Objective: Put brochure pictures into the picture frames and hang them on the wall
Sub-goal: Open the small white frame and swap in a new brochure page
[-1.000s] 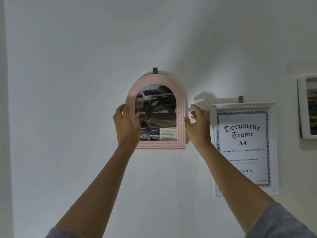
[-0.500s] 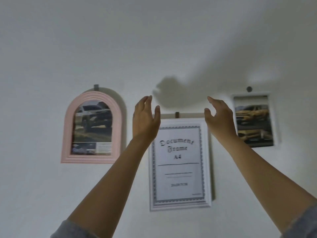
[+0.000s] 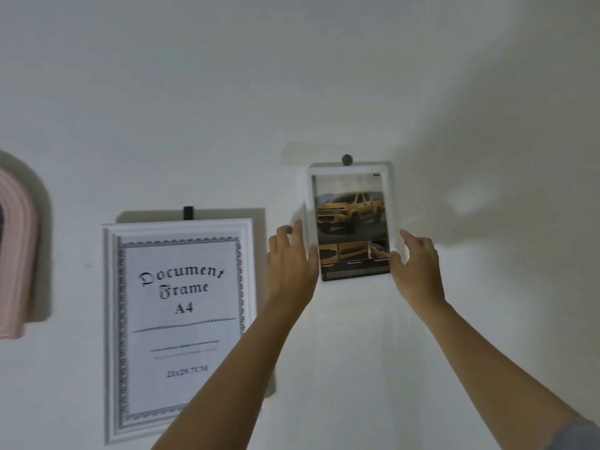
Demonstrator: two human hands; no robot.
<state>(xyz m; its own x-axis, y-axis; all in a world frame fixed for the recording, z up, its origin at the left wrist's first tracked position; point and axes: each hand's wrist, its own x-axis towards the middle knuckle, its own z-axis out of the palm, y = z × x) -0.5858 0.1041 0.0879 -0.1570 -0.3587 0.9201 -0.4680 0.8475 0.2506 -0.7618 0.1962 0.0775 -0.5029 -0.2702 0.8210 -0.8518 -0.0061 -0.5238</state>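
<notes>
Pale wall fills my view. The pink arched frame is cut off at the left edge. The small white frame, upright with its long axis vertical, hangs under a round peg, its yellow truck picture facing me. The left hand and right hand, fingers spread, touch its side edges.

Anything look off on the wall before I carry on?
Yes: the large white frame holds its stock "Document Frame A4" sheet, not a brochure picture. The small frame between the left hand and right hand looks slightly tilted.
</notes>
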